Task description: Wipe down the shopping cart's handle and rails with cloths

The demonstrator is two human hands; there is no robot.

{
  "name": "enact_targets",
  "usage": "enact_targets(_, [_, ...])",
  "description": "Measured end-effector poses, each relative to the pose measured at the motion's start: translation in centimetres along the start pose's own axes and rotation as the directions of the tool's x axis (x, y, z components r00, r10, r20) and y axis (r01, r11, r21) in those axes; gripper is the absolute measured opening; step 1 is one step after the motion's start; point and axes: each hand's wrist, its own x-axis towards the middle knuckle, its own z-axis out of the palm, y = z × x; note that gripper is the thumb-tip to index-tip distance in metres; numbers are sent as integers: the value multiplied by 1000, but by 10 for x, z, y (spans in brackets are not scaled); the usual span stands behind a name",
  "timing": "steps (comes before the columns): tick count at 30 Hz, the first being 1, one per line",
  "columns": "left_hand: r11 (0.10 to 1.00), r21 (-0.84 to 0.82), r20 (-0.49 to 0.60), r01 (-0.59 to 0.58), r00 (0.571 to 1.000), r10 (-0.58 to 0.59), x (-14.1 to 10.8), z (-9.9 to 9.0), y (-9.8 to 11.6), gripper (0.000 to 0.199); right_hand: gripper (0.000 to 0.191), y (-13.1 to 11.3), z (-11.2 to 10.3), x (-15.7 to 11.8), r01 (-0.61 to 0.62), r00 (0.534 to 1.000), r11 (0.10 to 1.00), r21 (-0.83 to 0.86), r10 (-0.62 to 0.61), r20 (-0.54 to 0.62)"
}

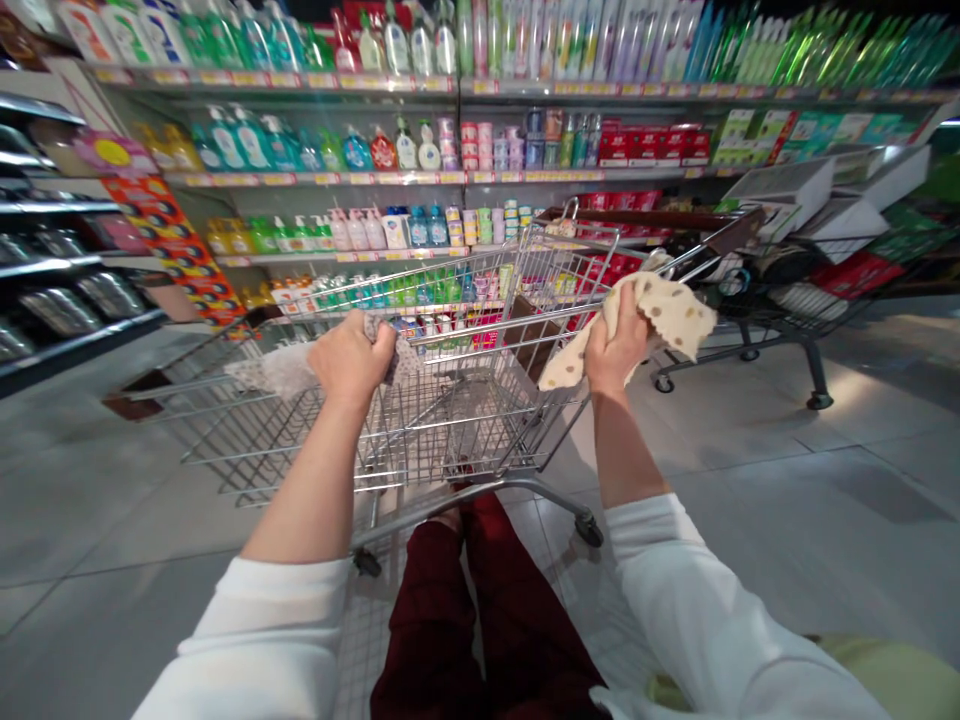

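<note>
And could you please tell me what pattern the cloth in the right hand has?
The cloth is cream with brownish spots, seen best in the head view.

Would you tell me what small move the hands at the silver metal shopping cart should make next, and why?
I would probably slide the left hand and its pale grey spotted cloth rightward along the silver rail of the wire shopping cart: the hand seems closed at that rail, and bare rail shows between it and the right hand, which grips a cream brown-spotted cloth.
</note>
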Motion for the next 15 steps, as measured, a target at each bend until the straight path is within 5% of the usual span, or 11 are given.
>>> enact_targets(10, [1000,-13,0,-5,1000,5,-1,-1,2,45,53,42,35,-194,-63,967,992,-107,87,240])
enact_targets(15, [1000,-3,-15,2,1000,-2,-1,0,2,44,52,50,16,-196,-120,968,993,-1,117,221])
